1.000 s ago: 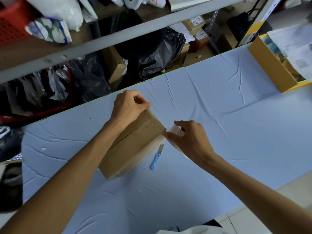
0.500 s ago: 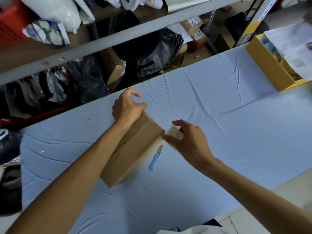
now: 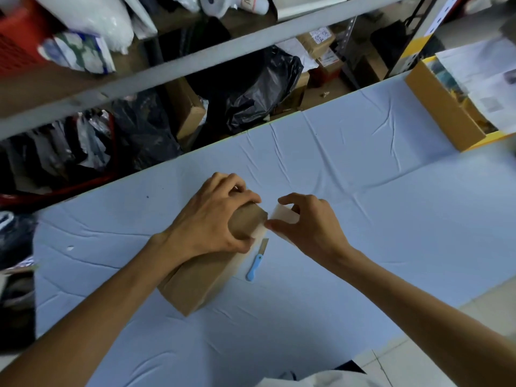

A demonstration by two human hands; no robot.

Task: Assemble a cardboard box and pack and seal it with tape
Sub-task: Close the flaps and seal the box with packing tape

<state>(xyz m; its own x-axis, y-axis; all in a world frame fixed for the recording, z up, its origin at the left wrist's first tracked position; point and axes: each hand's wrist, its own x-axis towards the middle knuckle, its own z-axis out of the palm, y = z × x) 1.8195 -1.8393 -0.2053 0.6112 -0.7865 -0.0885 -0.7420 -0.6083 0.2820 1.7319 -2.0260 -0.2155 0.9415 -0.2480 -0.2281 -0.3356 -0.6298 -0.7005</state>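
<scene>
Two hands work over a closed box [image 3: 195, 283] that lies at an angle on the table [image 3: 363, 219], which is covered in a pale blue wrinkled sheet. The left hand [image 3: 212, 219] lies flat on the box's far end, its fingers curled down over the top edge, pressing rather than gripping. The right hand [image 3: 310, 227] sits just beside that same end, thumb and fingers pinched on a roll of clear tape [image 3: 282, 215]. A pale strip of tape runs from the roll onto the box's corner and down along its right side. A small knife [image 3: 256, 263] with a blue handle lies on the table just right of the box, apart from both hands. At the table's far right corner stands an open carton [image 3: 444, 107] with papers on top. Beyond the table's far edge, shelves [image 3: 195, 54] hold bags and parcels.
</scene>
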